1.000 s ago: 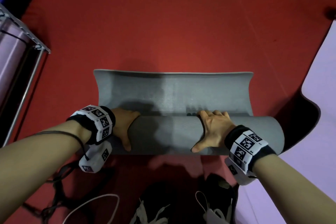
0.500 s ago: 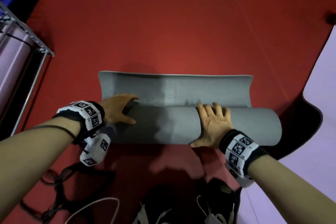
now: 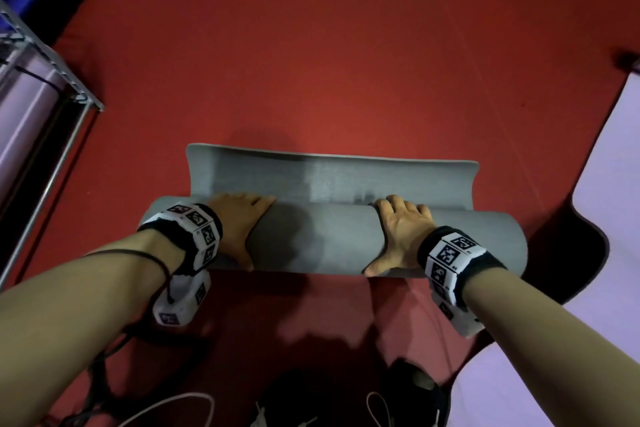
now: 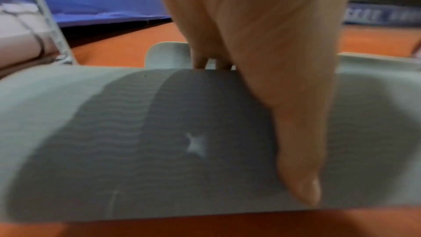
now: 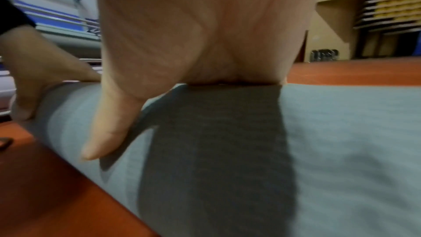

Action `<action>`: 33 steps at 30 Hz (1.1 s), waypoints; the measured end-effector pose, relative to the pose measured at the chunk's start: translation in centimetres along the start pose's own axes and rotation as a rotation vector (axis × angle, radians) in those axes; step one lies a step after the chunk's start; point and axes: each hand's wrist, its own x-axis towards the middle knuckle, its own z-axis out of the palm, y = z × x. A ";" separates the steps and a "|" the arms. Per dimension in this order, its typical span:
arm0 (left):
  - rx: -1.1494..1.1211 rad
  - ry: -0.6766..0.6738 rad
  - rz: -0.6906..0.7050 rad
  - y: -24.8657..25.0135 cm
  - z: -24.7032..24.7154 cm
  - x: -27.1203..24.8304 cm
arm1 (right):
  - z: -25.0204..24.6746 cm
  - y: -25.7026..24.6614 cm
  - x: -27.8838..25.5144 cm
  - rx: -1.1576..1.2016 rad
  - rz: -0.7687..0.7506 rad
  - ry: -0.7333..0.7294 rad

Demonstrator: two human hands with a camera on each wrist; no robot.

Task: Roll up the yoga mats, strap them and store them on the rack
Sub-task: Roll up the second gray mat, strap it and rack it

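Note:
A grey yoga mat [image 3: 318, 239] lies across the red floor, rolled into a thick tube with a short flat strip [image 3: 329, 177] still unrolled beyond it. My left hand [image 3: 239, 218] lies flat on top of the roll near its left end, thumb pointing back toward me. My right hand [image 3: 398, 229] presses flat on the roll right of centre, fingers reaching over the top. In the left wrist view the left hand [image 4: 262, 60] and its thumb rest on the ribbed grey mat [image 4: 136, 141]. In the right wrist view the right hand [image 5: 193, 33] rests on the mat [image 5: 318, 141].
A metal rack [image 3: 52, 55] holding a rolled lilac mat [image 3: 24, 107] stands at the far left. A flat lilac mat [image 3: 609, 218] lies on the floor at the right. Shoes [image 3: 412, 392] and dark cords [image 3: 104, 374] lie near me.
The roll has turned forward, so the flat strip is shorter. My left hand came back from the left end of the roll and now lies flat on its top.

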 end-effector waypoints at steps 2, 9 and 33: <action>-0.004 0.014 0.007 0.1 0.2 -0.2 | 0.0 -0.1 -0.2 -0.040 -0.015 0.030; 0.040 0.008 0.056 0.3 0.6 -1.1 | 0.5 -0.2 -2.1 -0.008 -0.032 0.031; -0.381 0.182 0.082 -4.1 0.1 -0.8 | 2.0 2.6 -2.5 0.110 -0.116 0.095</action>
